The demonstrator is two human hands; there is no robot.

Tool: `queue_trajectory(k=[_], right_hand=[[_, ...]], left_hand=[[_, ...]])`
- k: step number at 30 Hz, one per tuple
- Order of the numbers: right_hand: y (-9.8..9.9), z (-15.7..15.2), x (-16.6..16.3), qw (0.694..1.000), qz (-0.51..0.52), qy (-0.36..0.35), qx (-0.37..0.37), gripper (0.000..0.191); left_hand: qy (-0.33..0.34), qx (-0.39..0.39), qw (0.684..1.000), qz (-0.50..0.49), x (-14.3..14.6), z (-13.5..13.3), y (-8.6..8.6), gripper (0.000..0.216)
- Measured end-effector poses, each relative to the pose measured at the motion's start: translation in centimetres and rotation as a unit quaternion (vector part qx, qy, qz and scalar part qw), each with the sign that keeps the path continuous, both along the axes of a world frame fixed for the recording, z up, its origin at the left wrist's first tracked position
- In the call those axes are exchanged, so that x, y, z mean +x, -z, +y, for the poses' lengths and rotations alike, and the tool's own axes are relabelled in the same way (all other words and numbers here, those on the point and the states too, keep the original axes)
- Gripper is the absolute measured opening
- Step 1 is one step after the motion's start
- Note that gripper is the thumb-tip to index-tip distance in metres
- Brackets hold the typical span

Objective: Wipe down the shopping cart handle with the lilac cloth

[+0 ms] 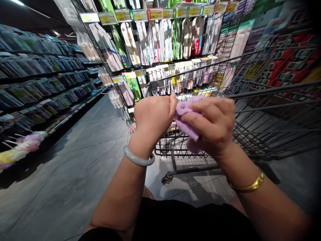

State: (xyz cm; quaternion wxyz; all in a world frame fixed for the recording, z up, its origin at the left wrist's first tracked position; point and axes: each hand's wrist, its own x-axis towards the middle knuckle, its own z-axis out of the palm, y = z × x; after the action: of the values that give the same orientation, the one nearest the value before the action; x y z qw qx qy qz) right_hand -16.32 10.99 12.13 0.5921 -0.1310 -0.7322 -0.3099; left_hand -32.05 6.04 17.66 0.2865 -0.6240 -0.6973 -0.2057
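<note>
My right hand [213,122] is closed around a folded, fuzzy purple cloth [188,125], its fingers pinching the upper layers while a loose part hangs below. Close by on the left, my left hand [155,112] is curled into a fist with the thumb up, its thumb side next to the cloth. Whatever the left fingers hold is hidden behind the back of the hand. Both hands are raised in front of a dark wire shopping cart [263,93]. A grey bangle [137,160] circles the left wrist and a gold bracelet [250,185] the right.
Behind the cart stands a display rack [142,15] hung with packaged toothbrushes and price tags. Long stocked shelves [37,80] line the left side, with pastel puffs [27,144] at their near end. Grey floor [82,167] runs between. Red packaged goods [286,57] are stacked at right.
</note>
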Motion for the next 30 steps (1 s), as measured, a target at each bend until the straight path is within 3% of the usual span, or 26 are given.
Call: queue_trajectory(k=[6,12,16,20,26,30], right_hand=[[-1.5,0.5,1.5,0.991,0.109,-0.003,-0.075,0.015],[0.8,-0.3,-1.0,1.0,-0.007,-0.011,0.006,0.016],[-0.2,0.2,0.4,0.999,0.035,-0.03,0.01,0.018],[-1.3,0.7,1.4,0.991,0.122,-0.012,-0.047,0.015],[0.7,-0.1,-1.2,1.0,0.005,-0.009,0.004,0.014],[-0.3,0.4,0.5,0.999,0.034,-0.035,-0.003,0.018]], left_hand=[[0.011,0.0,1.0,-0.017,0.0,0.0,0.1,0.065],[0.006,-0.003,1.0,-0.013,-0.1,0.0,0.0,0.066],[0.009,-0.004,1.0,-0.01,0.0,0.0,0.0,0.066],[0.006,0.001,1.0,-0.003,0.0,0.0,0.1,0.066],[0.002,0.006,1.0,0.005,-0.2,0.1,0.1,0.066],[0.002,0.007,1.0,0.005,-0.3,0.0,0.0,0.065]])
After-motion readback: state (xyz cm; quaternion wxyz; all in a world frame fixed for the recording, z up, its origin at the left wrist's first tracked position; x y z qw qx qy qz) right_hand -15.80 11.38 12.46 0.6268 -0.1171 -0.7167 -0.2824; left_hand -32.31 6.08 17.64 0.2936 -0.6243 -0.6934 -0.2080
